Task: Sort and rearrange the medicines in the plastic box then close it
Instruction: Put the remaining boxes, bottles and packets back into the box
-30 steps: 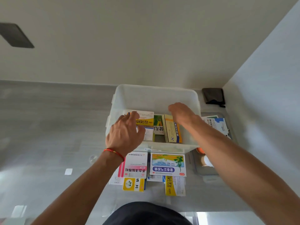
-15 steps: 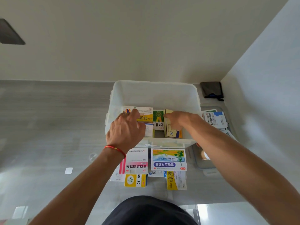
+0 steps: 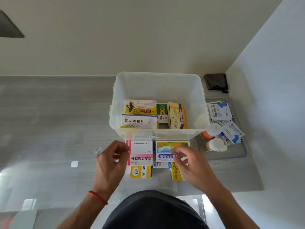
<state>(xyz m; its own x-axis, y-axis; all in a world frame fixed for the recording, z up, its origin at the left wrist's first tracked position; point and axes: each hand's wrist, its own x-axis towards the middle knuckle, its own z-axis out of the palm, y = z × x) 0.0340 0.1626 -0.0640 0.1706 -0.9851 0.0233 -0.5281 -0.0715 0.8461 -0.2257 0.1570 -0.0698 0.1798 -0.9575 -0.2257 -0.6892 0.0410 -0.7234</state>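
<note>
The right hand (image 3: pixel 191 164), fingers loosely curled and empty like the left hand (image 3: pixel 112 161), partly hides medicine boxes before the open, translucent plastic box (image 3: pixel 158 85).

Both forearms reached forward from the bottom of the view, bare to the wrists. The left hand (image 3: pixel 110 160) hung with its back to the camera, fingers loosely curled and thumb near the fingertips, gripping nothing. A red cord (image 3: pixel 98 197) circled its wrist. The right hand (image 3: pixel 189 162) was held level with it, well apart, fingers loosely bent and likewise holding nothing.
</note>
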